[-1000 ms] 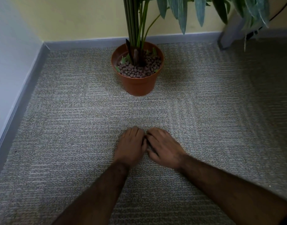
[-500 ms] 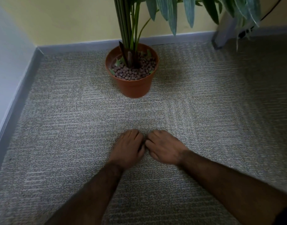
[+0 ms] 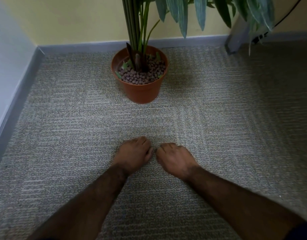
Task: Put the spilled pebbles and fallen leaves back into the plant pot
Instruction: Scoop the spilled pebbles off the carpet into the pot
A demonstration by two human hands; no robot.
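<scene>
Change: hands that touched at the fingertips a second ago now sit just apart, with a narrow strip of carpet [image 3: 62, 135] showing between them; both have curled from flat-and-cupped into loose fists.
Meaning for the task: this reads as a gathering sweep ending in a scoop, each hand likely closing on whatever it raked together. Nothing is visible inside either fist, so I cannot tell what is held, if anything.
Left hand [image 3: 134, 154]: knuckles up, low over the carpet, fingers [image 3: 143, 141] curled under toward the palm; forearm runs in from the lower left.
Right hand [image 3: 175, 158]: same pose, knuckles up, fingers tucked under, just beside the left hand; forearm comes from the lower right.
Plant pot [image 3: 142, 90]: terracotta-coloured, upright on the carpet well beyond the hands, close to the far skirting board [image 3: 90, 46].
Pebbles [image 3: 142, 76]: brown clay pebbles fill the pot to just under its rim, around the stems.
Fallen leaves [image 3: 118, 74]: small green scraps lie on the pebbles inside the pot.
Carpet around the hands: no loose pebbles or leaves can be made out, so the task looks nearly finished.
Next step, as a judgement: carry both fists forward over the pot rim and open them there.
</scene>
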